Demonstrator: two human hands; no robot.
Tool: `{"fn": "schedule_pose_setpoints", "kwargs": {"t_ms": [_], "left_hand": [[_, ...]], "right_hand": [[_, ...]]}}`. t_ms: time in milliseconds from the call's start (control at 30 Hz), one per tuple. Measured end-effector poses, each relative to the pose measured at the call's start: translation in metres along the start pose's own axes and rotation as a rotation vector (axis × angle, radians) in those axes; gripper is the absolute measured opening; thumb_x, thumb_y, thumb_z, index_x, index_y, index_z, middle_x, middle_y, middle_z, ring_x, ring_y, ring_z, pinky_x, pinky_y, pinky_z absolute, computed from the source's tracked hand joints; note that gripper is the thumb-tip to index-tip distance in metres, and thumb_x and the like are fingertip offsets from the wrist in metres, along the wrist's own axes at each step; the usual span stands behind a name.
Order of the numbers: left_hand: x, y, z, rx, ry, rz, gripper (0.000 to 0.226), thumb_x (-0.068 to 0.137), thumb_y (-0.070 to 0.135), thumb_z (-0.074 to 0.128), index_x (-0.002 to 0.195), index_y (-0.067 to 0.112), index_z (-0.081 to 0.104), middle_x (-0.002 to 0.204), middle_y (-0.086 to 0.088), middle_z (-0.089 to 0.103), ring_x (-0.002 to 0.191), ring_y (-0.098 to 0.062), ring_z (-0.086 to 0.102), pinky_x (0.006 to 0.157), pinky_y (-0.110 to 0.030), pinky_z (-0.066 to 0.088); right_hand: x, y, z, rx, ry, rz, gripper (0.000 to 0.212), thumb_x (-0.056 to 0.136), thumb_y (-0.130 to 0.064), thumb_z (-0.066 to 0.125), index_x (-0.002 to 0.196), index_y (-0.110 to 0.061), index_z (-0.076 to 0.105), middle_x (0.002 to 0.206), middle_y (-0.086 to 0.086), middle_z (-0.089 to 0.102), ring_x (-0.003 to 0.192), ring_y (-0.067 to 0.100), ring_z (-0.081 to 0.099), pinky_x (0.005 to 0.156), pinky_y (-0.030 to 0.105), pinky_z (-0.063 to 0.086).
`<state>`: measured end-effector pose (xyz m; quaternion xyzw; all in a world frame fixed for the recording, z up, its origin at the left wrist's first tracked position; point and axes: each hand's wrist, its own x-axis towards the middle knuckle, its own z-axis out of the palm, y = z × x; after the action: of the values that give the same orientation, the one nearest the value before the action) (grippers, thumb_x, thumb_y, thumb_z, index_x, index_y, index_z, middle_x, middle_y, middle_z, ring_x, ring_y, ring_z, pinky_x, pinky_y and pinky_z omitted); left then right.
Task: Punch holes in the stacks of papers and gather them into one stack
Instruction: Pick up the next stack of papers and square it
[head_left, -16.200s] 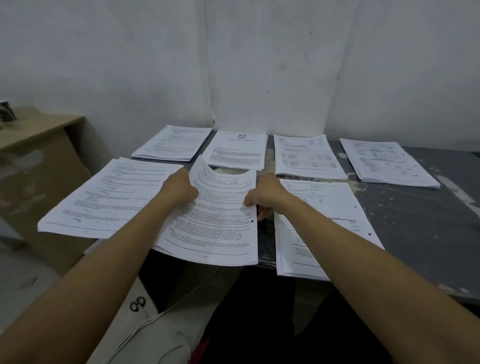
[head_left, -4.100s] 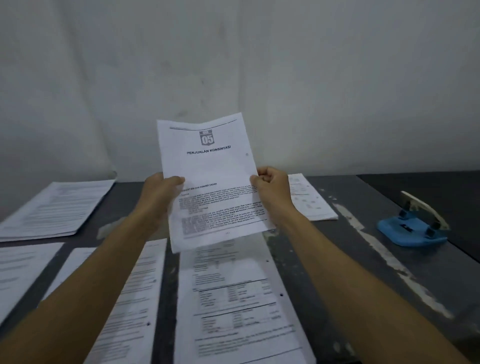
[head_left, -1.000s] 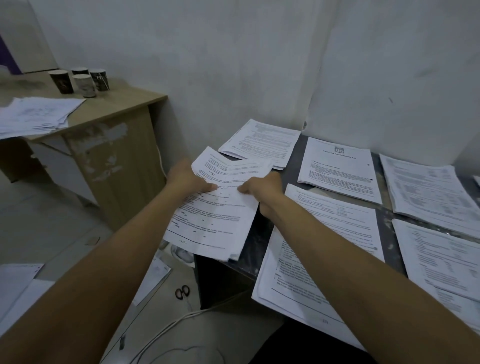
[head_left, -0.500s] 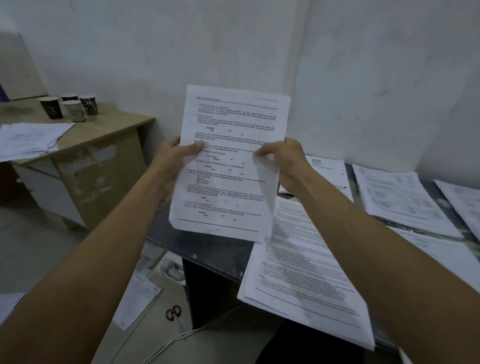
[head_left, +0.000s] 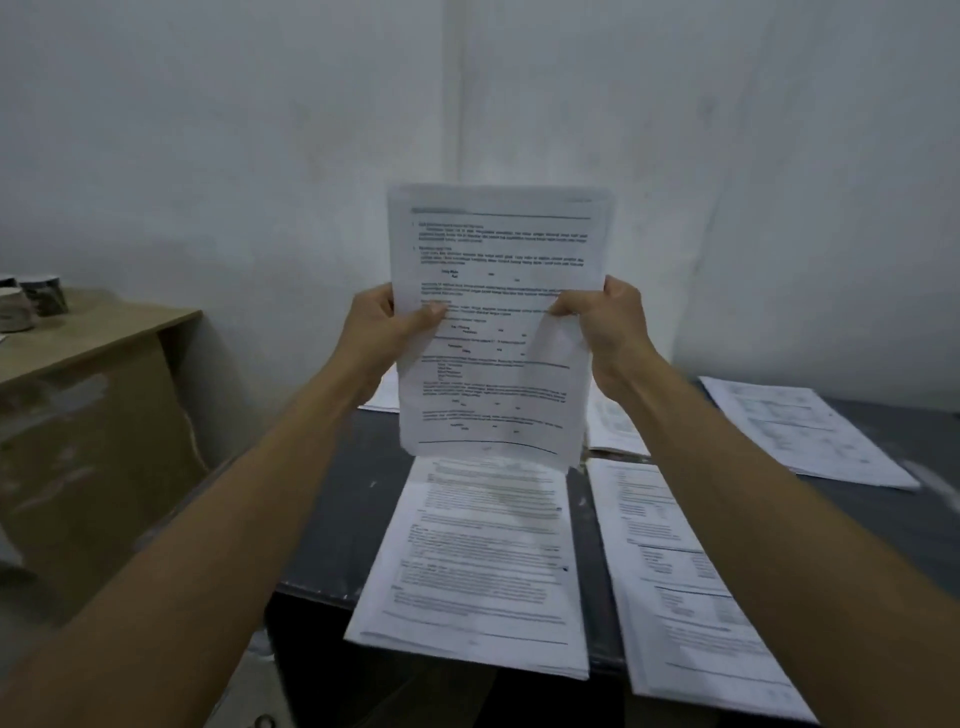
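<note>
I hold a thin stack of printed papers (head_left: 498, 291) upright in front of me, above the dark table (head_left: 343, 499). My left hand (head_left: 384, 327) grips its left edge, thumb on the front page. My right hand (head_left: 602, 322) grips the right edge, where the sheets buckle a little. Below the held stack, a paper stack (head_left: 483, 561) lies flat at the table's front edge, and a second stack (head_left: 685, 582) lies to its right. Another stack (head_left: 800, 431) lies at the back right, and more sheets (head_left: 613, 421) show behind my right wrist. No hole punch is in view.
A wooden desk (head_left: 93, 364) stands at the left with paper cups (head_left: 36, 301) on its top. White walls meet in a corner behind the table. The floor shows at the lower left, past the table's front corner.
In the last second I lifted the stack from the table's left front corner and raised it upright, higher than half a second ago. My view has swung right, towards the table.
</note>
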<state>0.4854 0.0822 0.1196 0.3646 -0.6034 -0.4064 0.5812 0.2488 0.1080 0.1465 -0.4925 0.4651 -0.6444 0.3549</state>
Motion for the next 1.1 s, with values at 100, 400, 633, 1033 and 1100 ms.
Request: {"fn": "schedule_pose_setpoints", "kwargs": {"t_ms": [100, 400, 633, 1033, 1100], "left_hand": [[-0.002, -0.001, 0.043, -0.031, -0.024, 0.012, 0.027, 0.085, 0.010, 0.077, 0.111, 0.011, 0.070, 0.103, -0.001, 0.077, 0.092, -0.021, 0.075, 0.079, -0.037, 0.062], [-0.020, -0.017, 0.160, -0.082, -0.135, 0.018, 0.033, 0.089, 0.014, 0.075, 0.121, 0.010, 0.066, 0.111, -0.003, 0.075, 0.097, -0.023, 0.074, 0.085, -0.046, 0.060], [-0.035, -0.031, 0.217, -0.036, -0.238, 0.016, 0.036, 0.086, 0.018, 0.077, 0.119, 0.016, 0.066, 0.112, 0.001, 0.074, 0.094, -0.016, 0.074, 0.082, -0.040, 0.062], [-0.038, -0.034, 0.242, 0.060, -0.186, 0.039, 0.035, 0.087, 0.021, 0.077, 0.119, 0.019, 0.064, 0.110, 0.006, 0.073, 0.091, -0.014, 0.074, 0.076, -0.034, 0.062], [-0.043, -0.043, 0.240, 0.041, -0.191, 0.008, 0.036, 0.086, 0.020, 0.078, 0.119, 0.016, 0.065, 0.109, 0.005, 0.074, 0.090, -0.014, 0.074, 0.077, -0.035, 0.063]], "right_hand": [[-0.005, -0.008, -0.040, -0.044, 0.059, -0.034, 0.027, 0.076, 0.004, 0.066, 0.097, -0.012, 0.071, 0.096, 0.005, 0.075, 0.086, 0.025, 0.071, 0.070, 0.035, 0.062], [-0.023, -0.012, -0.156, -0.173, 0.205, -0.071, 0.028, 0.077, 0.003, 0.068, 0.099, -0.014, 0.071, 0.093, -0.004, 0.072, 0.080, 0.018, 0.069, 0.060, 0.026, 0.058], [-0.041, 0.011, -0.219, -0.225, 0.276, -0.044, 0.028, 0.078, 0.004, 0.071, 0.099, -0.015, 0.067, 0.092, -0.005, 0.071, 0.082, 0.016, 0.069, 0.061, 0.024, 0.058], [-0.050, 0.025, -0.242, -0.176, 0.284, 0.013, 0.025, 0.084, -0.001, 0.069, 0.106, -0.013, 0.069, 0.093, -0.010, 0.071, 0.083, 0.009, 0.069, 0.065, 0.023, 0.055], [-0.055, 0.035, -0.246, -0.186, 0.259, 0.052, 0.027, 0.084, -0.001, 0.068, 0.109, -0.012, 0.069, 0.098, -0.006, 0.073, 0.090, 0.015, 0.070, 0.071, 0.027, 0.058]]}}
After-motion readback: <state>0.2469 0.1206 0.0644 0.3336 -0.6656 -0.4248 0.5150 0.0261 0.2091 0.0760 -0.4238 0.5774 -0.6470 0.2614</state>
